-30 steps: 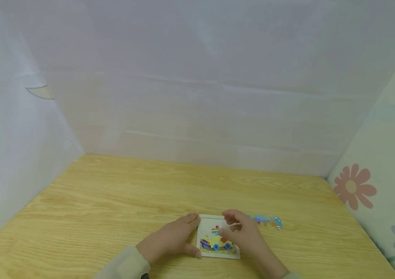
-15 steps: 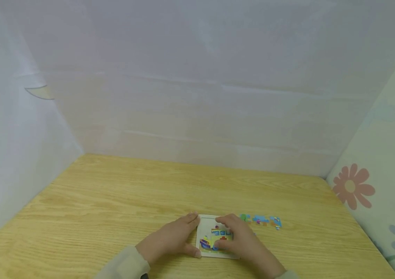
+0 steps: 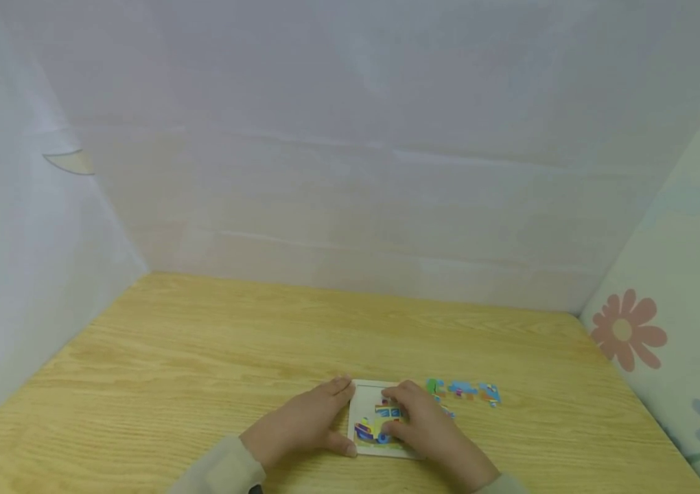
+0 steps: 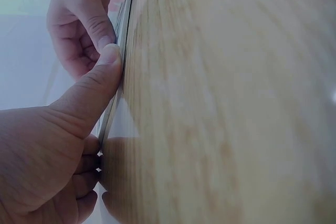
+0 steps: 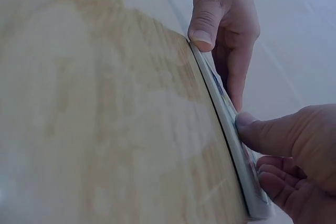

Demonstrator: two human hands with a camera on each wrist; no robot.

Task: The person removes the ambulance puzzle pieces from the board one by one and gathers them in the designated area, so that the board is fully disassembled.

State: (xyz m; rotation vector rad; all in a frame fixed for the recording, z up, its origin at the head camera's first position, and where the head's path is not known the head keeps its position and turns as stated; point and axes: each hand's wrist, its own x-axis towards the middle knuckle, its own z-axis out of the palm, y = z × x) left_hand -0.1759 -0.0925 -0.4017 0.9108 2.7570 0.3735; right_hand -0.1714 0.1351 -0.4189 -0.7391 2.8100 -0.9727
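In the head view a small white-framed jigsaw puzzle board [image 3: 365, 405] lies on the table, with a colourful vehicle picture partly filled in. My left hand [image 3: 307, 418] holds its left edge, thumb by the near corner and fingertips by the far corner. Over the right part of the board, my right hand [image 3: 430, 425] rests its thumb and fingertips on the picture and hides that side. The right wrist view shows the right thumb [image 5: 257, 132] on the board's face, with the other fingers bent against it; no loose piece shows between them.
Several loose blue, green and orange puzzle pieces [image 3: 462, 390] lie on the wooden table [image 3: 263, 329] just beyond and right of the right hand. Pale fabric walls [image 3: 350, 171] enclose the table at the back and sides.
My right hand has lowered onto the board's right side and now covers more of the picture. More of the vehicle's window area showed half a second ago. My left hand stays put.
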